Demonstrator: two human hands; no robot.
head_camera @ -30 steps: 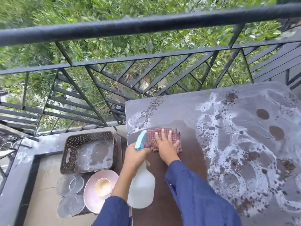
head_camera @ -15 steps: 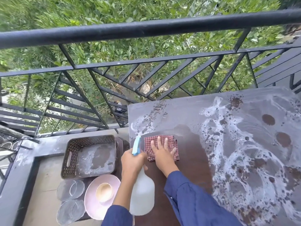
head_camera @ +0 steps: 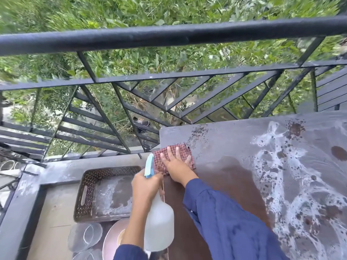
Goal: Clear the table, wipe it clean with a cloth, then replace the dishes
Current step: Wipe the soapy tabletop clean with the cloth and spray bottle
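Wiping is under way: the checked cloth [head_camera: 173, 158] is pressed flat under the open right hand [head_camera: 176, 165] at the bench [head_camera: 225, 147] far-left corner; the left hand [head_camera: 145, 185] grip is clamped on the spray bottle [head_camera: 158, 226]. Next, the suds [head_camera: 293, 184] rightward probably need sweeping.

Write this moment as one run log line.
stage: wiping | right hand: flat on cloth | left hand: holds spray bottle | table: foam remains

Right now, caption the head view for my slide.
Right hand presses checked cloth on soapy table; left hand holds spray bottle.
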